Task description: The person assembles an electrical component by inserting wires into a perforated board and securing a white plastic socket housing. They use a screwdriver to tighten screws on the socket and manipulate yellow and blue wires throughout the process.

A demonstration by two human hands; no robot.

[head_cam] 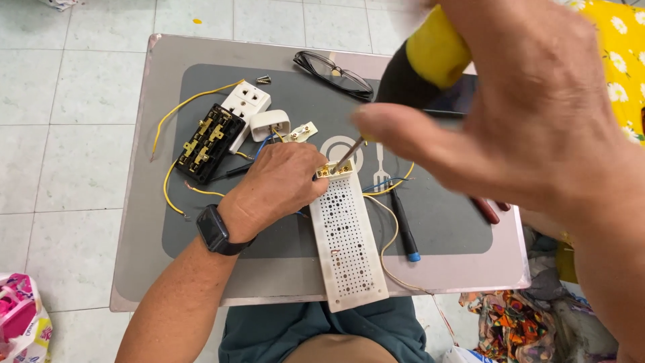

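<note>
My left hand point(279, 187) presses down on the top end of a long white perforated board point(346, 249), next to a small white socket part with brass contacts point(334, 169). My right hand point(531, 107) grips a screwdriver with a black and yellow handle point(423, 64). Its metal tip point(344, 158) touches the brass contacts. A black smartwatch point(216, 230) sits on my left wrist.
On the grey tray table point(154, 269) lie a black terminal block point(209, 142), white socket pieces point(247, 102), yellow wires point(181, 107), glasses point(332, 72), a loose screw point(263, 79), a blue-tipped tool point(405, 232) and a phone point(457, 97). Colourful cloth point(517, 316) lies at the lower right.
</note>
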